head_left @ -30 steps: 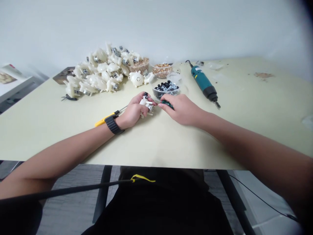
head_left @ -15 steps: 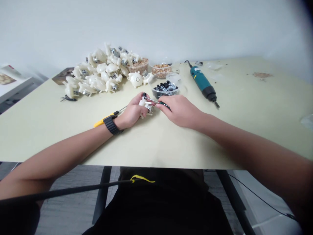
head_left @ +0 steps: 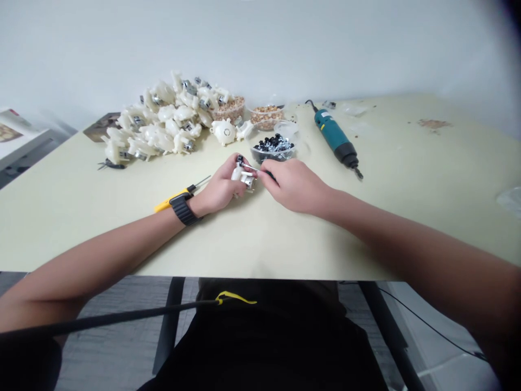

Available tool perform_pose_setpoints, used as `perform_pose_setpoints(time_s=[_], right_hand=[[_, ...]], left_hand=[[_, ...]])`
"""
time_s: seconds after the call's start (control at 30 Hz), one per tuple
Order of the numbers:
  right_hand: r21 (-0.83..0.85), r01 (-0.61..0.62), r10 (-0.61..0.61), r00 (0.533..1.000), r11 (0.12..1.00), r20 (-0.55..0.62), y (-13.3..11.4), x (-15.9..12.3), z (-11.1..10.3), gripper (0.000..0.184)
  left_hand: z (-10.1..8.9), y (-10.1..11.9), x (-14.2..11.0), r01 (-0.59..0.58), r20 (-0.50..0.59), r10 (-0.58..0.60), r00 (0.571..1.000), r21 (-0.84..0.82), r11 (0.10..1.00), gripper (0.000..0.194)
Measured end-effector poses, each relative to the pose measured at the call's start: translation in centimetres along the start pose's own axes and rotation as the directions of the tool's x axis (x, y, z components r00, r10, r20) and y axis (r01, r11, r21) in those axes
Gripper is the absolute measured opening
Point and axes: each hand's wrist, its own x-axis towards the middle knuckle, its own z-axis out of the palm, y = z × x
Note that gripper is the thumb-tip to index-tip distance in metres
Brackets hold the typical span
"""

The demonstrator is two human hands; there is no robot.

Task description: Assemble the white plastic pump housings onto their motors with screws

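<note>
My left hand (head_left: pixel 222 187), with a dark watch on its wrist, is closed around a small white plastic housing (head_left: pixel 246 175) that has metal on it. A small black part (head_left: pixel 240 159) sits at the housing's upper end, by my left fingertips. My right hand (head_left: pixel 293 184) grips a screwdriver, its handle mostly hidden in the fingers. The thin screwdriver shaft (head_left: pixel 251 168) points left and reaches the black part. Just beyond both hands is a clear tub (head_left: pixel 272 156) of black and silvery small parts.
White plastic housings (head_left: pixel 163 125) are heaped at the back left, with small pliers (head_left: pixel 110 164) before them. A yellow-handled screwdriver (head_left: pixel 174 200) lies beside my left wrist. Two tubs of brownish small parts (head_left: pixel 266 117) stand behind. A teal power screwdriver (head_left: pixel 336 136) lies on the right.
My right hand and the screwdriver have shifted slightly left, and less of the handle shows now. The left hand keeps its hold on the housing. The whole view has moved a little.
</note>
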Motion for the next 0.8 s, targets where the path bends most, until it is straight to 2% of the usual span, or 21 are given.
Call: perform_pose_setpoints(time_s=[0.07,0.13,0.27,0.33,0.4,0.43,0.53,0.6,0.63,0.7,0.8], right_hand=[[-0.154,0.003,-0.007,1.0,0.988,-0.021,-0.2,0.1,0.3,0.039],[-0.194,-0.003,-0.004,0.999,0.981,-0.037,-0.4,0.2,0.5,0.041],[0.042,0.029,-0.028,0.999,0.999,-0.021,-0.3,0.6,0.5,0.041],[0.184,-0.009,0.006,1.0,0.983,0.016,-0.1,0.8,0.3,0.045],[0.354,-0.117,0.087,0.991,0.928,0.102,0.0,0.9,0.1,0.047],[0.44,-0.196,0.127,0.975,0.876,0.182,0.1,0.9,0.0,0.046],[0.564,-0.434,0.176,0.874,0.703,0.454,0.4,0.9,-0.7,0.038],[0.569,-0.497,0.172,0.831,0.655,0.528,0.5,1.0,-1.2,0.037],[0.58,-0.495,0.17,0.835,0.647,0.524,0.5,1.0,-1.4,0.036],[0.605,-0.444,0.154,0.87,0.661,0.469,0.6,1.1,-1.6,0.033],[0.541,-0.254,0.11,0.953,0.802,0.284,0.5,1.1,-1.4,0.028]], left_hand=[[0.2,0.3,-0.2,-0.002,0.007,0.002,1.0,0.021,1.0,0.048],[0.4,0.6,-0.4,-0.012,0.003,0.011,1.0,0.078,0.997,0.047],[0.5,0.7,-0.6,-0.035,-0.004,0.036,0.999,0.167,0.985,0.044],[0.5,0.7,-0.7,-0.033,-0.002,0.034,0.999,0.179,0.983,0.044],[0.6,0.7,-0.7,-0.028,-0.011,0.031,0.999,0.187,0.982,0.044],[0.6,0.7,-0.6,-0.031,-0.017,0.034,0.999,0.192,0.981,0.044],[0.5,0.8,-0.6,-0.062,-0.008,0.065,0.998,0.203,0.977,0.044],[0.5,0.8,-0.5,-0.074,0.005,0.075,0.997,0.202,0.977,0.044],[0.5,0.9,-0.5,-0.07,0.007,0.07,0.998,0.195,0.978,0.044],[0.5,0.9,-0.4,-0.048,0.006,0.048,0.999,0.168,0.985,0.044],[0.5,0.9,-0.4,-0.015,0.013,0.014,1.0,0.111,0.994,0.046]])
